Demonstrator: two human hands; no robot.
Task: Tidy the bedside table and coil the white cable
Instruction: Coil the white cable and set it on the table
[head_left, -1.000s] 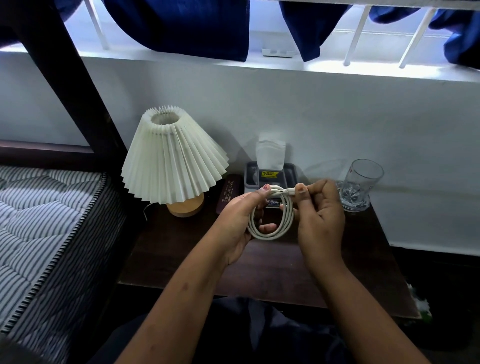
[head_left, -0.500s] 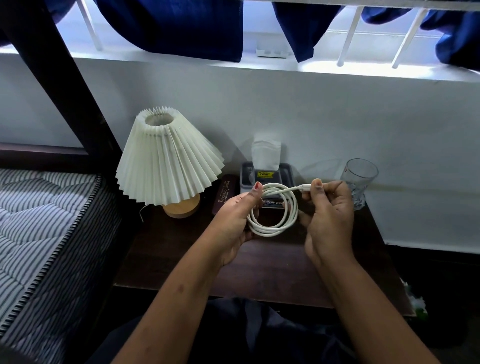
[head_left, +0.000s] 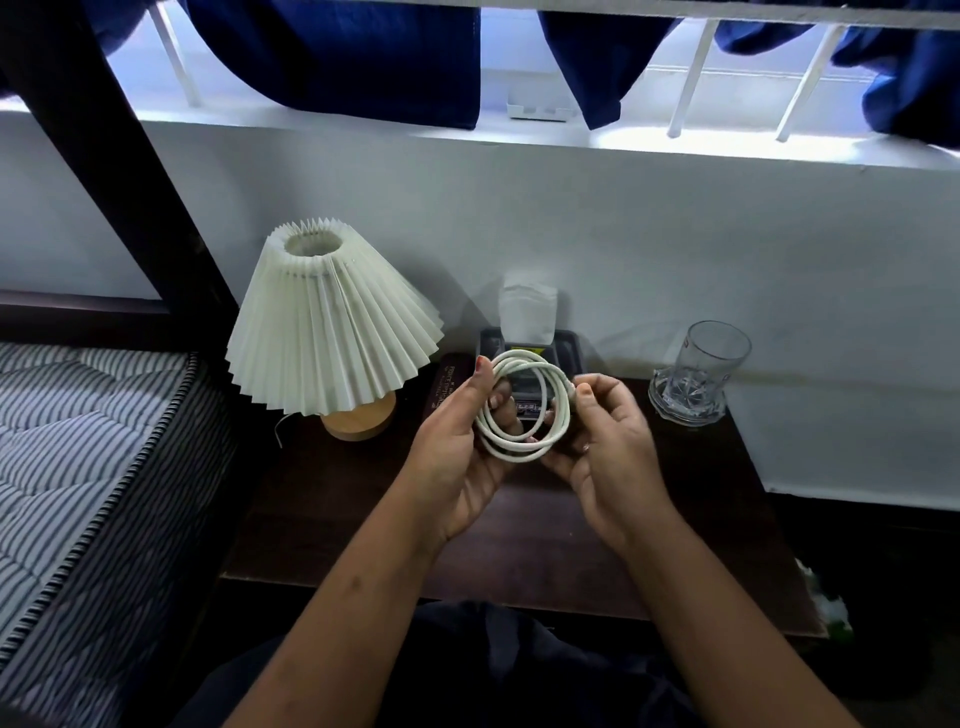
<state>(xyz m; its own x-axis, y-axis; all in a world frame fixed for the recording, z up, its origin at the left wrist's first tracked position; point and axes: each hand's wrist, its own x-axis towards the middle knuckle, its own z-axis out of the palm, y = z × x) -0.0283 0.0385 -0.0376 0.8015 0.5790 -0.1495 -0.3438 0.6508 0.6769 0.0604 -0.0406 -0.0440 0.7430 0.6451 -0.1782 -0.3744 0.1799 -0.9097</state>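
White cable (head_left: 524, 410) wound into several round loops, held in mid-air at frame centre, above the dark worktop (head_left: 363, 499), not touching it. Left hand (head_left: 457, 457) gripping the left side of the coil, thumb on top near the upper-left of the loops, fingers curled behind and through the ring. Right hand (head_left: 605, 447) at the right side of the coil, thumb and forefinger pinched on the cable end right where it meets the loops; other fingers cupped under the lower right of the coil. Both forearms entering from bottom of frame.

Directly behind the coil, at the back edge of the worktop: dark tissue box (head_left: 563, 345) with a white tissue (head_left: 527, 309) sticking up, yellow label on top, partly hidden by the loops. Just left of the box, dark book (head_left: 444, 387) lying flat, pale lettering on it, too small to read. Further left, table lamp with white pleated shade (head_left: 322, 332) on a round wooden base (head_left: 358, 421), thin cord trailing off the base to the left. Right rear corner of the worktop: clear drinking glass (head_left: 698, 374), upright, well apart from the hands.

Left edge of frame: striped mattress (head_left: 78, 457) and dark bed frame post (head_left: 119, 161). Top of frame: white wall (head_left: 623, 234), window ledge with white bars and navy curtains (head_left: 337, 52).
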